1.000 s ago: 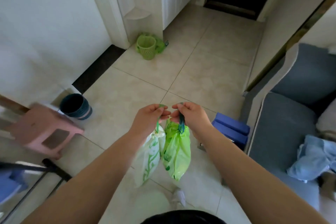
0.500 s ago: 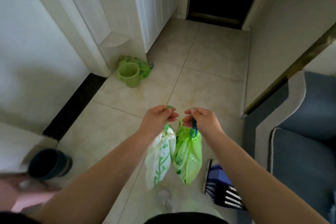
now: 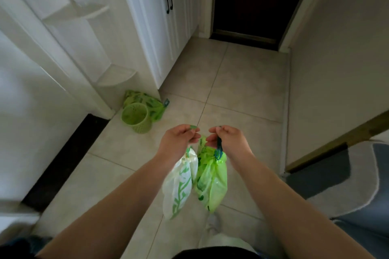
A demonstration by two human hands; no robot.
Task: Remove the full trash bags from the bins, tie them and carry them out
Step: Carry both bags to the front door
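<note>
Left-hand bag (image 3: pixel 180 185) beside right-hand bag (image 3: pixel 213 185); bin (image 3: pixel 136 119) ahead-left on floor (image 3: pixel 242 94), loose bag (image 3: pixel 147 101) behind.

White leaf-print trash bag (image 3: pixel 181 185) and green trash bag (image 3: pixel 212 183), tied, hanging side by side, touching

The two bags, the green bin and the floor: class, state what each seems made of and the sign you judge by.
White bag: thin plastic film, translucent, green vine print; hangs limp and creased.
Green bag: thin glossy plastic film; light shows through.
Bin: probably moulded plastic, matt; wall pierced with small holes.
Floor: likely ceramic tile, pale, soft sheen; straight joint lines.
</note>
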